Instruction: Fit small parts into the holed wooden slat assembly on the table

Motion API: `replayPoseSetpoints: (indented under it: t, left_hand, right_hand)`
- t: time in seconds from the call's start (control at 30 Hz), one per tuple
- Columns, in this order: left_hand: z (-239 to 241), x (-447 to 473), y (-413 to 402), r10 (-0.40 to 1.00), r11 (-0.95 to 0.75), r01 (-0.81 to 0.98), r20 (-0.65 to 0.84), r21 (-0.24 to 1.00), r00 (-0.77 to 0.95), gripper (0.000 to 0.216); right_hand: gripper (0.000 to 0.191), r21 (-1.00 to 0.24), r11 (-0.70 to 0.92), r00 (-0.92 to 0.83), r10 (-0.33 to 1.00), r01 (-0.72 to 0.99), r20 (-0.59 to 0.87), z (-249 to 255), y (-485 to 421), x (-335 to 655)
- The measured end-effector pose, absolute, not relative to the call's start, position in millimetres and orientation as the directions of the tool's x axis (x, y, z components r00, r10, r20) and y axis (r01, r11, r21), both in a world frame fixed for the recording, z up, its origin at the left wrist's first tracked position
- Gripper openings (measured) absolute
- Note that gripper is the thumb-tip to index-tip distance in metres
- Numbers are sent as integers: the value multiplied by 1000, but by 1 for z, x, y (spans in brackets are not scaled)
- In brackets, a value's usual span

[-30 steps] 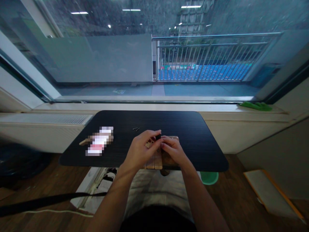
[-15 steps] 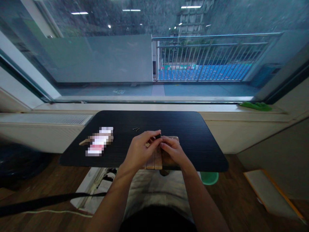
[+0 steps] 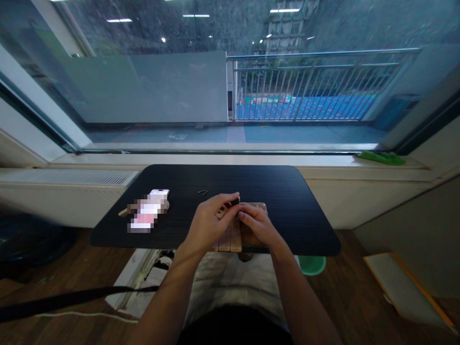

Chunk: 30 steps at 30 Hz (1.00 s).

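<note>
1. A wooden slat piece [image 3: 230, 243] lies at the near edge of the worktop [image 3: 305, 211], under both hands.
2. The left hand [image 3: 208, 224] has its fingers pinched shut on a small dark part [image 3: 235, 201] above the slats.
3. The right hand [image 3: 258, 225] has its fingers curled, tips at that part; I cannot tell whether they grip it.
4. Two screws [image 3: 203, 192] lie just beyond.

The table [image 3: 287, 191] is black with fine lines. The wooden slats [image 3: 230, 243] are light tan, the small piece [image 3: 235, 202] black. The cloth [image 3: 383, 157] is green.
</note>
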<state>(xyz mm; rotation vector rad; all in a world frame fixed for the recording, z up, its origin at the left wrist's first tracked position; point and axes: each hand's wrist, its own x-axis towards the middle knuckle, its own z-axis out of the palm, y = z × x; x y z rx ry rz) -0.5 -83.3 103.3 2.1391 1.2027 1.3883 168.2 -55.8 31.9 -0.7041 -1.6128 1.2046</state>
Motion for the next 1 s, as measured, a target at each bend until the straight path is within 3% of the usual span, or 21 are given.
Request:
replayPoseSetpoints:
  t: [1.0]
  left_hand:
    - [103, -3, -84, 764, -610, 536, 611, 583, 205, 23]
  right_hand:
    - [21, -930, 359, -332, 870, -81, 365, 33, -56, 169]
